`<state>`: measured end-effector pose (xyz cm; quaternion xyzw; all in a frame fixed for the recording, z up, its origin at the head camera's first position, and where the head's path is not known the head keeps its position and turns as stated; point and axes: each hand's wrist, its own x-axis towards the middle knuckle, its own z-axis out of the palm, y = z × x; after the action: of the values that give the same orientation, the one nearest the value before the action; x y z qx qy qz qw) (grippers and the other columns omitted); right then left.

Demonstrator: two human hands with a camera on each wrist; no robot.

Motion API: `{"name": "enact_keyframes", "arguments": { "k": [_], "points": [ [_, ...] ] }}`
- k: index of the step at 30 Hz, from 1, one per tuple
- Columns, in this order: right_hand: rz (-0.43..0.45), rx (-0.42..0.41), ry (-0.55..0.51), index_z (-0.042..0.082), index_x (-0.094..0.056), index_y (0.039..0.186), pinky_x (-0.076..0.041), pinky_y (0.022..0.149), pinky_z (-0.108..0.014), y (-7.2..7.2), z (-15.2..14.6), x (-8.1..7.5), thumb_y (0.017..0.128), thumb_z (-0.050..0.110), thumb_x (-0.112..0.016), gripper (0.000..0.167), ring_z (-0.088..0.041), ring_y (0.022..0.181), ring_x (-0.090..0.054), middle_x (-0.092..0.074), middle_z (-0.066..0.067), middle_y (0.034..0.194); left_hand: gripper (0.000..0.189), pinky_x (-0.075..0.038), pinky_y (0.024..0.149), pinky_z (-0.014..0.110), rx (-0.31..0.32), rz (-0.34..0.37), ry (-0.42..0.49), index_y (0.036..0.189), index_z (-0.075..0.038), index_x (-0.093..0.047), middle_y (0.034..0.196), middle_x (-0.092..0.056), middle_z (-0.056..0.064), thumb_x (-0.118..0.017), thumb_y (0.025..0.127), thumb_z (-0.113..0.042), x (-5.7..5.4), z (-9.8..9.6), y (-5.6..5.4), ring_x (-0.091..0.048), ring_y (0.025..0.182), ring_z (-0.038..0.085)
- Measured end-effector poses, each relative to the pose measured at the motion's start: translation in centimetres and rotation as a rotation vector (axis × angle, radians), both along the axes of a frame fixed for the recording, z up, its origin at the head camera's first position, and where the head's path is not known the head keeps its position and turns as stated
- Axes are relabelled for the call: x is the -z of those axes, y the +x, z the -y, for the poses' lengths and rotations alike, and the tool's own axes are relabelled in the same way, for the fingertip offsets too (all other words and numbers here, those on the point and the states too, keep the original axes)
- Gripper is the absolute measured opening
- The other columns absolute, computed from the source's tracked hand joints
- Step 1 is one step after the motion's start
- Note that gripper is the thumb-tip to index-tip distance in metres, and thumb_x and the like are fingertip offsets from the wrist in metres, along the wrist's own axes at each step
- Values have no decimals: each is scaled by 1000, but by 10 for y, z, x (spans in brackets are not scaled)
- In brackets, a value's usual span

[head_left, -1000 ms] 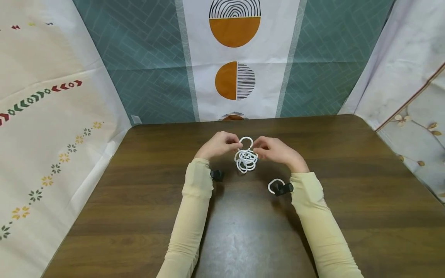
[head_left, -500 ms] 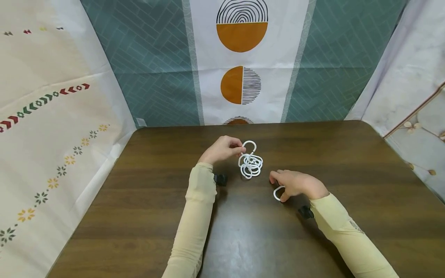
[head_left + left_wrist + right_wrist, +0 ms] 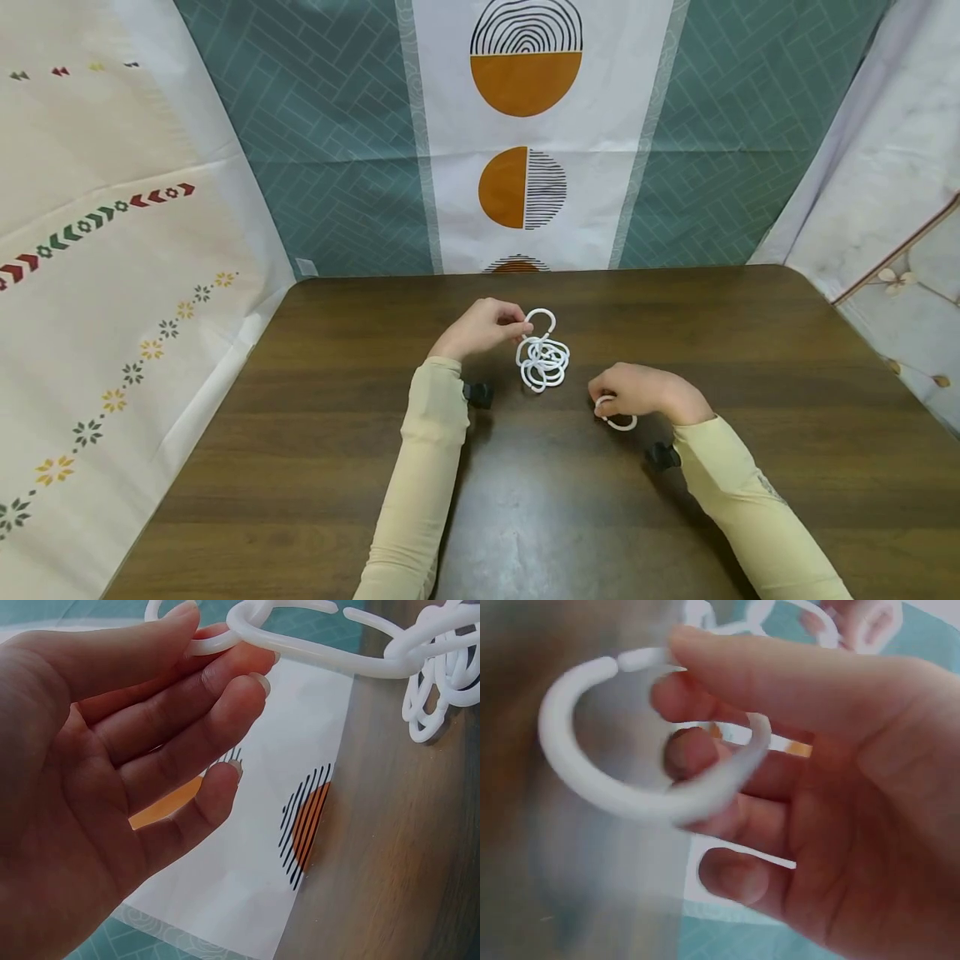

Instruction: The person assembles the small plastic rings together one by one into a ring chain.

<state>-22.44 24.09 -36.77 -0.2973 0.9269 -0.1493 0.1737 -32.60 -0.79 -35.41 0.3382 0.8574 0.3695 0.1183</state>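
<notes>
A person's left hand (image 3: 483,327) pinches part of a tangled chain of white links (image 3: 544,360) near the middle of the desk's (image 3: 315,433) far edge. The right hand (image 3: 648,390) pinches a single white ring (image 3: 641,801), nearer the desk's centre; up close it is blurred and partly covered by fingers. The left wrist view cuts the chain off at top and right. Beyond the far edge, the desk hides most of the lowest printed circle (image 3: 517,266) on a hanging cloth (image 3: 450,92).

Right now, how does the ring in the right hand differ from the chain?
The ring is a single loop; the chain is many loops linked. The ring is smaller overall; the chain is larger, mostly bunched in a heap. The right hand pinches the ring; the left hand holds the chain. Both are white.
</notes>
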Motion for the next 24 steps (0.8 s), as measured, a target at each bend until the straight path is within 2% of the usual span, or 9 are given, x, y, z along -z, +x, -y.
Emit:
{"name": "enact_keyframes", "arguments": {
  "k": [3,6,8,10,13,17,21,24],
  "points": [
    [-145,12,-102,13,-56,70,-32,58,-20,-11,-2,-9,89,12,-67,21,-3,61,-38,-43,7,67,21,-43,68,23,-3,-1,9,92,-3,-70,90,-70,19,-63,95,-23,-1,0,0,-65,89,36],
    [-226,94,-212,12,-63,75,-34,59,-23,-24,-2,-19,90,13,-67,15,-5,63,-40,-47,5,68,19,-44,68,23,-8,-14,14,90,-6,-69,89,-71,18,-63,95,-23,-1,1,0,-66,86,32],
    [-208,169,-278,11,-66,79,-35,60,-24,-32,-1,-25,92,15,-65,13,-7,63,-42,-50,3,69,19,-44,68,23,-18,-32,22,90,-7,-70,86,-70,15,-63,95,-24,-1,1,0,-65,83,28],
    [-152,235,-343,10,-68,84,-37,59,-25,-39,1,-31,94,17,-63,13,-9,62,-43,-52,1,69,18,-45,68,24,-35,-45,38,91,-7,-70,85,-70,11,-63,94,-23,-1,3,0,-64,81,24],
    [-61,293,-426,7,-68,89,-39,60,-26,-46,7,-33,96,19,-60,17,-11,62,-46,-52,-4,69,17,-46,69,25,-61,-55,74,93,-6,-70,85,-69,11,-64,94,-22,-3,6,0,-63,80,25],
    [35,338,-514,1,-67,92,-41,59,-27,-47,12,-27,97,17,-57,20,-17,61,-48,-52,-6,70,20,-47,71,26,-59,-47,124,96,-2,-70,89,-69,17,-64,94,-21,-3,7,0,-63,86,35],
    [46,358,-547,-1,-67,92,-40,57,-26,-45,15,-22,96,16,-58,20,-18,59,-47,-50,-3,67,22,-47,70,26,-55,-56,130,98,-3,-70,86,-68,13,-64,94,-24,-2,6,0,-63,88,37],
    [30,352,-551,0,-67,92,-40,58,-26,-46,20,-23,96,18,-59,20,-14,59,-46,-48,-1,65,21,-48,70,27,-69,-67,125,98,-3,-71,85,-68,12,-64,94,-22,-4,9,1,-64,87,37]
  ]
}}
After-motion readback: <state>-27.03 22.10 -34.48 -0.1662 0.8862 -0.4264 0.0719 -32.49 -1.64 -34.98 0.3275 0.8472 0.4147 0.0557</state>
